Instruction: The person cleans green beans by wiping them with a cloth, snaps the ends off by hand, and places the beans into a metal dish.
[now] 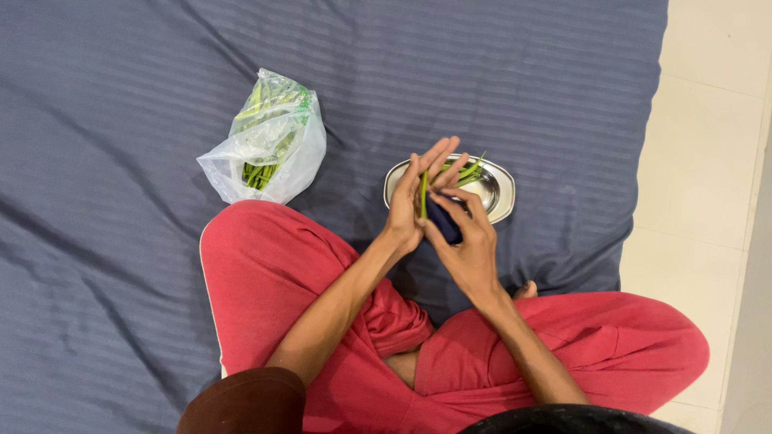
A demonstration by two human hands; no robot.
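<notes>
My left hand holds a long green bean upright against its palm, fingers stretched upward. My right hand grips a small dark-handled tool, probably a knife, pressed against the bean's lower part. Both hands hover over the near edge of a steel oval tray that holds a few green beans. I sit cross-legged in red trousers on a dark blue bedsheet.
A clear plastic bag with more green beans lies on the sheet to the left of the tray, just beyond my left knee. A pale tiled floor runs along the bed's right edge.
</notes>
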